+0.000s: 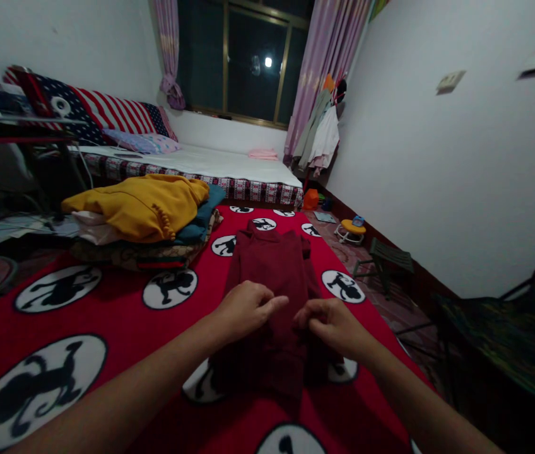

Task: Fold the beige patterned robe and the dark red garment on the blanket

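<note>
A dark maroon long-sleeved garment point(272, 271) lies lengthwise on the red blanket, its collar end away from me and its sleeves along the sides. Over its left part is my left hand point(248, 310), fingers loosely bent and the thumb pointing to the right, with no cloth seen between them. My right hand point(331, 323) is over the garment's right side, its fingers curved downward and slightly apart. Nothing shows in its grasp. Whether the fingertips touch the cloth is hard to tell. The garment's near end is in shadow below my hands.
Folded clothes with a yellow garment point(144, 202) on top are stacked at the left on the red blanket point(120, 309). A bed point(211, 161) stands beyond, below the window. Along the right are a small yellow stool point(351, 227), a folding stool point(390, 255) and a dark camouflage chair point(508, 334).
</note>
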Tool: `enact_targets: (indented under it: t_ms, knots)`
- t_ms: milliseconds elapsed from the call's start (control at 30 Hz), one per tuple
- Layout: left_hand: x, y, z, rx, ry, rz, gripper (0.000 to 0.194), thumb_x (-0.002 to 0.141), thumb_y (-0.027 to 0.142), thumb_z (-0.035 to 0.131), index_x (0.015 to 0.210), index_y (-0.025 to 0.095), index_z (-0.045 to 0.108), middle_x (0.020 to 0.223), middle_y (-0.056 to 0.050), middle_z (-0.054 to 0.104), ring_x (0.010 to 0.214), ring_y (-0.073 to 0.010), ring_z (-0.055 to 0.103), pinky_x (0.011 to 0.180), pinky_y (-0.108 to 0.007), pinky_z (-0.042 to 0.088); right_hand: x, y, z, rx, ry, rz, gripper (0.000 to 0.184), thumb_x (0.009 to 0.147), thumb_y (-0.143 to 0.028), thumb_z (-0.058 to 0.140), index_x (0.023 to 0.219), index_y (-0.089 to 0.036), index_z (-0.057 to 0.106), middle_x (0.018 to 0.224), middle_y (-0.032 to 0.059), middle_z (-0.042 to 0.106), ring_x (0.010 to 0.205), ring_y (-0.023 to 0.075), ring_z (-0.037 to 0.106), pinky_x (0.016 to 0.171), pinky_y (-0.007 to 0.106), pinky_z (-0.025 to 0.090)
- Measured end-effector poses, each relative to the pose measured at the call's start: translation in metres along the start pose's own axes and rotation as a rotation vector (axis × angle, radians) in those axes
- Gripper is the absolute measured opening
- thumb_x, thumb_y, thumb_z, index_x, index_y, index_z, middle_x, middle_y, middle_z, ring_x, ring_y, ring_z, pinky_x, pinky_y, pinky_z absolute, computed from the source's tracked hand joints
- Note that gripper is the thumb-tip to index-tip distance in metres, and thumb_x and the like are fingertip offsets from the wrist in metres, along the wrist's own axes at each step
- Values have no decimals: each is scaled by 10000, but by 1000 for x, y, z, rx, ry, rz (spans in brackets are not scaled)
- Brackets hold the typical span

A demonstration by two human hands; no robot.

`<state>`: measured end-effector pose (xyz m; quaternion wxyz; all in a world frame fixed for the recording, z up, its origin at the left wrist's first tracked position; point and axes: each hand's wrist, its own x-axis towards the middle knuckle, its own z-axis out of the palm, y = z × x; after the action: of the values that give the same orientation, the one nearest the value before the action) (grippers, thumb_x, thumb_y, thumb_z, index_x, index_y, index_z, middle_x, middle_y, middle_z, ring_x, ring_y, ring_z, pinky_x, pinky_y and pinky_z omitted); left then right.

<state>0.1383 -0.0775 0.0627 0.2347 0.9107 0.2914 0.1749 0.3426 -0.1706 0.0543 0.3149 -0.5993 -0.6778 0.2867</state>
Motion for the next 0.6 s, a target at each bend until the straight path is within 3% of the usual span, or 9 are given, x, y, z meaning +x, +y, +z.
enact_targets:
  t_ms: [67,133,233,333,400,500,600]
  knots:
    - [23,-2,17,67,126,-20,430,939,472,397,1050,184,696,1069,-98,684,958,-207,637,833,-296,466,26,14,-8,30,174,31,234,687,-133,465,772,-187,677,770,30,718,724,171,667,679,275,515]
    - [40,-9,35,170,183,-70,529,895,478,489,1331,181,532,1401,-151,488,1289,-285,452,1052,-407,355,53,29,-15,-44,362,36,220,741,-214,508,869,-178,683,859,54,723,811,193,669,764,322,520]
    - [52,-26,57,263,181,-160,709,843,591,513,1444,237,391,1551,-150,253,1440,-349,161,1148,-531,148,89,50,-21,-241,496,-77,359,804,-328,544,1116,-184,647,1179,112,656,1103,237,598,964,411,455]
    - [53,-38,68,268,207,-208,733,807,682,487,1445,341,369,1584,-94,174,1448,-377,82,1150,-546,118,118,66,-17,-526,377,-177,533,851,-405,545,1351,-226,503,1499,109,377,1378,266,336,1107,492,293]
    - [53,-41,69,268,237,-276,785,777,716,495,1452,342,353,1589,-97,148,1442,-403,61,1148,-553,112,135,76,-11,-682,256,-88,562,897,-448,484,1424,-268,412,1569,72,234,1441,279,187,1120,561,217]
    - [54,-42,69,268,274,-385,832,765,727,494,1464,300,344,1582,-138,153,1439,-413,66,1143,-568,98,152,89,-3,-780,143,106,551,951,-492,352,1467,-303,322,1584,46,180,1457,274,118,1105,617,181]
    - [55,-40,69,260,290,-411,816,772,706,505,1459,290,359,1576,-151,171,1442,-402,73,1139,-577,92,160,92,-4,-823,98,166,559,962,-515,289,1480,-306,287,1590,39,157,1458,273,109,1097,629,176]
